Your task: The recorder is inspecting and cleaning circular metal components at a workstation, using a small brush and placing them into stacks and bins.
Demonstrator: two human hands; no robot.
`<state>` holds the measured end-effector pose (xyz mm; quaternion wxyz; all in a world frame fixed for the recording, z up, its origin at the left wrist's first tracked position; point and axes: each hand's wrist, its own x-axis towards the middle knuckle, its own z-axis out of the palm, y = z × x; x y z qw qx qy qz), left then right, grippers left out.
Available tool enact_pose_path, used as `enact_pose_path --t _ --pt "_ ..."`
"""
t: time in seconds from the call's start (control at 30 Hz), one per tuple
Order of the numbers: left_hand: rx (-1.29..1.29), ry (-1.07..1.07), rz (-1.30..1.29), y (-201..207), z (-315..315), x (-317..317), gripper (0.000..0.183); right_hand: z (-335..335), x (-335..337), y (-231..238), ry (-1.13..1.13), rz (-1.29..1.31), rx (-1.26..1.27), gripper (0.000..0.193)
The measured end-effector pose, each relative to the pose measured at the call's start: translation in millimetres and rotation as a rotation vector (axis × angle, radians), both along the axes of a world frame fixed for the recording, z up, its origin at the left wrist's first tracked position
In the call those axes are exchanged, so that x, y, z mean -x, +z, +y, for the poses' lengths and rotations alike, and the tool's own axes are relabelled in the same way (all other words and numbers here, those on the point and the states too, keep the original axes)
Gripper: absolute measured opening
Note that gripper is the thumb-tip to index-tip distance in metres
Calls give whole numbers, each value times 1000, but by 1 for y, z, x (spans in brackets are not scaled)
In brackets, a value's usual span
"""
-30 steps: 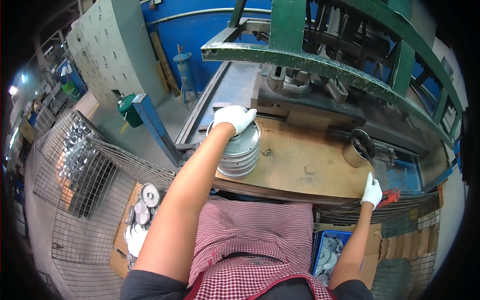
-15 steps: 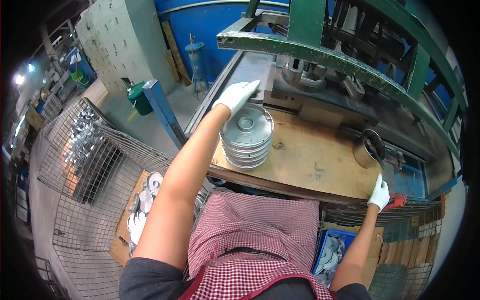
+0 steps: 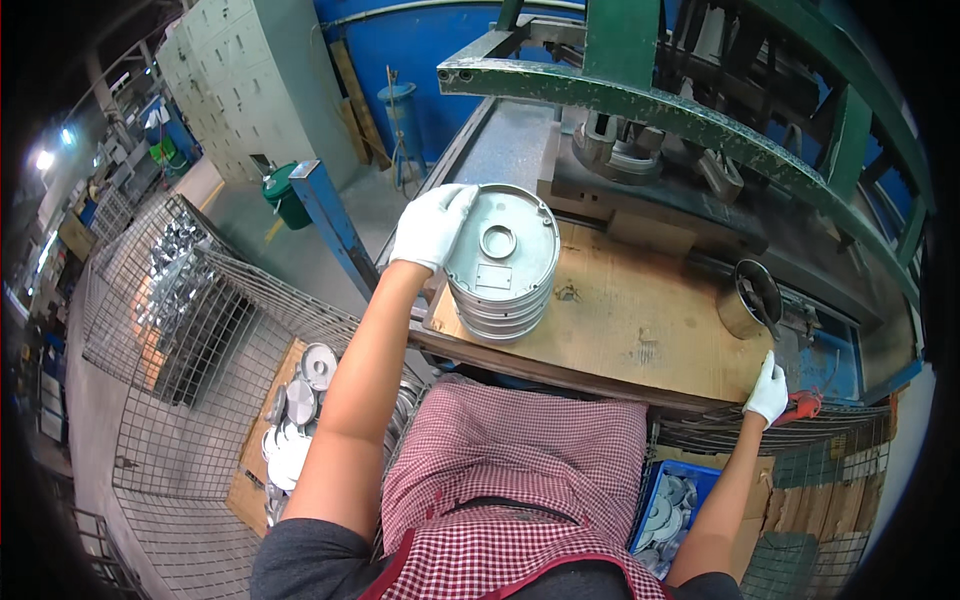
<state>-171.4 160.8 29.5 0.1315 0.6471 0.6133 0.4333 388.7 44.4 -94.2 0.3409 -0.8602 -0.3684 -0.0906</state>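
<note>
Our white-gloved left hand (image 3: pixel 433 228) has its fingers along the left rim of the top round metal cover (image 3: pixel 526 262), on a stack (image 3: pixel 503 322) at the left of the wooden worktop (image 3: pixel 610 315); we cannot tell whether it is clamped. Our gloved right hand (image 3: pixel 768 392) is by the worktop's right front edge, near a metal cup (image 3: pixel 739 312), its grip unclear to us

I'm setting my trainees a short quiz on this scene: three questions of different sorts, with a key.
1. Which hand is at the disc stack?
2. True or false: the green bucket stands on the wooden board.
3. Where is the metal can in relation to the stack? A) to its left; B) to its right; C) on top of it.

Key: 1. the left hand; 2. false, it is on the floor; 3. B.
</note>
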Motion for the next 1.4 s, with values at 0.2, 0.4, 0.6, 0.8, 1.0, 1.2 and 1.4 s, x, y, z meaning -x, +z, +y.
enact_pose_path --t 0.2,0.4,0.6,0.8,1.0,1.2,1.4 --pt "-181 -17 -163 -10 -5 3 34 2 6 0 11 20 -13 55" --pt "-167 -6 -164 -9 -5 0 35 3 -3 -8 11 1 -2 54" --pt "4 2 332 -11 11 -9 41 -4 -8 -5 -98 -64 91 53" --pt "45 -109 531 22 30 -39 46 9 -24 -4 34 110 -212 51" --pt "300 -126 580 -3 53 -74 63 23 7 75 -77 -67 229 76" --pt "255 -139 568 -4 47 -77 61 50 -22 66 277 13 230 43" --pt "245 -116 582 -3 45 -74 59 41 4 108 253 -53 351 42"
